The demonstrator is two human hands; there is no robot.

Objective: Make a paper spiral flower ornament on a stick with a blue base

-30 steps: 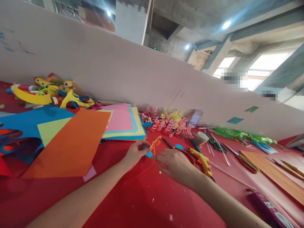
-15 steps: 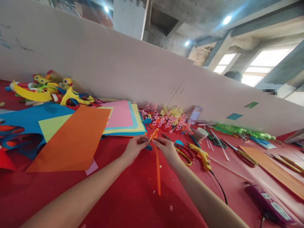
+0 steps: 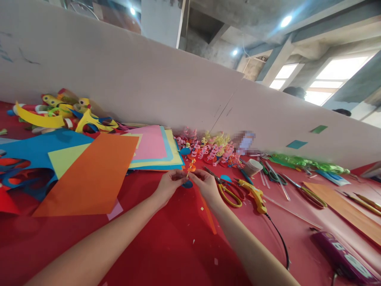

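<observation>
In front of me, my left hand is closed in a pinch on the lower end of a thin pale stick. An orange paper strip is wound in loops around the stick's upper part. My right hand pinches this strip close to the stick, and its loose tail hangs below the fingers toward the table. The two hands' fingertips nearly meet. A blue paper disc shows just beneath them. Pink and yellow paper curls stand in a cluster behind the hands.
Stacked colored sheets and an orange sheet lie left. To the right are scissors, a yellow glue gun with its cord, a white roll, more scissors and a purple device. A pale partition borders the red table.
The stick has turned more upright, and the orange loops sit around it. The strip's tail has swung right, toward my right forearm. Both hands stay in nearly the same place.
</observation>
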